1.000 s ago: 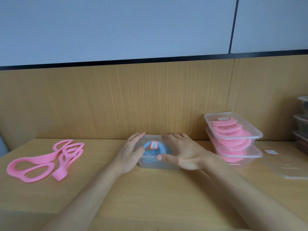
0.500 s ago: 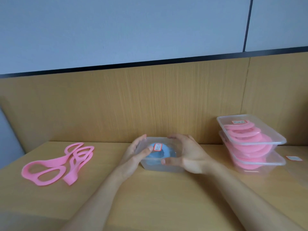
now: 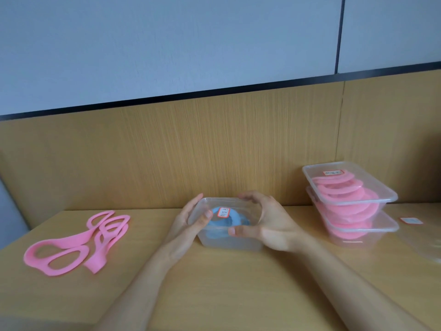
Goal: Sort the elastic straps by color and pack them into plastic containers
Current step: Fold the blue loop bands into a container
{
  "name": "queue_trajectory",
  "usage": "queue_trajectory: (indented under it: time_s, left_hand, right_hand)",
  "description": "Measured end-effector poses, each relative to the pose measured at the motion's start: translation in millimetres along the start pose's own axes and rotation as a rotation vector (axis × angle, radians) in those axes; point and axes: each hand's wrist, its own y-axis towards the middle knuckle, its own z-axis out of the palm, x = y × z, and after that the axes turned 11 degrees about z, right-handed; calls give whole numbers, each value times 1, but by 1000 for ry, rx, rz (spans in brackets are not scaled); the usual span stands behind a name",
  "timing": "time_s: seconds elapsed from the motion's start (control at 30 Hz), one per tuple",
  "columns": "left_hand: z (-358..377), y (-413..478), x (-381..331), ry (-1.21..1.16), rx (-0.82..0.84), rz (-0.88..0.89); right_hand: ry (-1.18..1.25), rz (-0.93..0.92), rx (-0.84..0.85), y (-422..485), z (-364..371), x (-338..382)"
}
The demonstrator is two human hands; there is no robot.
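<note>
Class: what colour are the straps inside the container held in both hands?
Blue straps, seen through the clear container in the head view.

Both bare forearms reached forward from the lower edge of the view and converged toward the middle. The left hand point(image 3: 187, 224) held the left end of a clear plastic container point(image 3: 229, 241). Its fingers point(image 3: 194, 205) lay fairly straight along the far side and its thumb point(image 3: 207, 215) was laid over the top near the front corner. The right hand point(image 3: 270, 225) cupped the container's right end. Its fingers point(image 3: 250, 195) arched over the far rim, and its thumb point(image 3: 239, 231) pointed left across the front face. The left wrist looked roughly straight. The right wrist was bent slightly inward, with the back of the hand facing the camera.
</note>
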Motion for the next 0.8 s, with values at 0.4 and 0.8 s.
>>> queue_trajectory:
  time_s: [0.4,0.8]
  left_hand:
    - [-1,-3,1,-20,78,-66]
    - [-5,0,5,-141,132,-56]
  right_hand:
    - [-510,-11,148,6,-9,12]
    - [3,-3,55,3,-5,0]
